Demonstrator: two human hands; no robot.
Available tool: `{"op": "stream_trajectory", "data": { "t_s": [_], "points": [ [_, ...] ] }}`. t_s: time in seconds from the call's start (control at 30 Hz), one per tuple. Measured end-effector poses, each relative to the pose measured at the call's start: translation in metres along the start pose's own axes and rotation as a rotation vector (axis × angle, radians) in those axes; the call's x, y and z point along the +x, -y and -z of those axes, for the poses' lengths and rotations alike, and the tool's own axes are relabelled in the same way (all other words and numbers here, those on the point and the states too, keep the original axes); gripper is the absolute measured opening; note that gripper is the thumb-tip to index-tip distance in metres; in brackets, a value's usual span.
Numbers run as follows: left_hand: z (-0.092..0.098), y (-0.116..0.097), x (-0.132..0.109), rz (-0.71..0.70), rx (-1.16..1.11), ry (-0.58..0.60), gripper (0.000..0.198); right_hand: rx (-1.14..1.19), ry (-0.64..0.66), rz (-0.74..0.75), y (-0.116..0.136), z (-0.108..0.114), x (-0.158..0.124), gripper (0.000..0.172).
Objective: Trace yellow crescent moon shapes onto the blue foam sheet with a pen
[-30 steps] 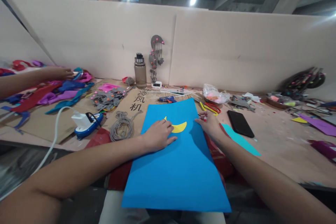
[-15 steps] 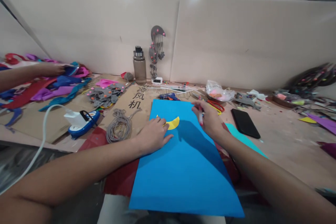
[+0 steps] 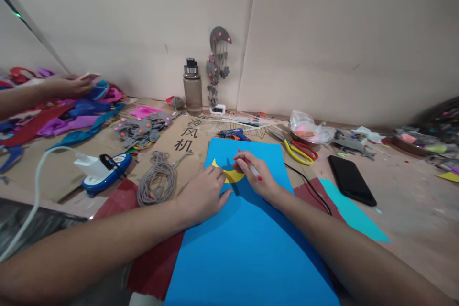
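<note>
A large blue sheet (image 3: pixel 247 239) lies on the table in front of me. On its far end rests a yellow crescent cut-out (image 3: pixel 229 174). My left hand (image 3: pixel 202 193) lies flat on the sheet, fingers stretched, pressing the crescent's near edge. My right hand (image 3: pixel 258 178) is closed round a white pen with red ends (image 3: pixel 251 166), its tip at the crescent's right side.
Yellow-and-red scissors (image 3: pixel 299 151), a black phone (image 3: pixel 351 179), a blue glue gun (image 3: pixel 231 133), a coil of grey cord (image 3: pixel 158 179) and a bottle (image 3: pixel 192 88) surround the sheet. Another person's hand (image 3: pixel 68 85) works over coloured scraps at far left. A white cable (image 3: pixel 36 186) runs off the left edge.
My right hand has brought the pen from the sheet's right edge leftward to the crescent. My left hand has stayed on the crescent. The view has tilted down.
</note>
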State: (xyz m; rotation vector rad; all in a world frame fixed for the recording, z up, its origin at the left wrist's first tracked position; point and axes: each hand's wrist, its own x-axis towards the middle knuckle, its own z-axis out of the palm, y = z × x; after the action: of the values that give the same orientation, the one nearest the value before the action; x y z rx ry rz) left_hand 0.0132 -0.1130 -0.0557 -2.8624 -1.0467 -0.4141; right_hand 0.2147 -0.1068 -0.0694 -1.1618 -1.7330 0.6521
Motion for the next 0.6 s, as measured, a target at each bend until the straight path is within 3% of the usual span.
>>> {"op": "stream_trajectory", "data": {
  "t_s": [0.37, 0.6],
  "points": [
    [0.0, 0.014, 0.005, 0.03, 0.044, -0.023, 0.036, 0.203, -0.343, -0.199, 0.007, 0.01, 0.002, 0.027],
    [0.001, 0.019, 0.006, 0.064, 0.026, -0.006, 0.037, 0.147, -0.292, -0.176, 0.007, 0.009, 0.001, 0.027]
  ]
}}
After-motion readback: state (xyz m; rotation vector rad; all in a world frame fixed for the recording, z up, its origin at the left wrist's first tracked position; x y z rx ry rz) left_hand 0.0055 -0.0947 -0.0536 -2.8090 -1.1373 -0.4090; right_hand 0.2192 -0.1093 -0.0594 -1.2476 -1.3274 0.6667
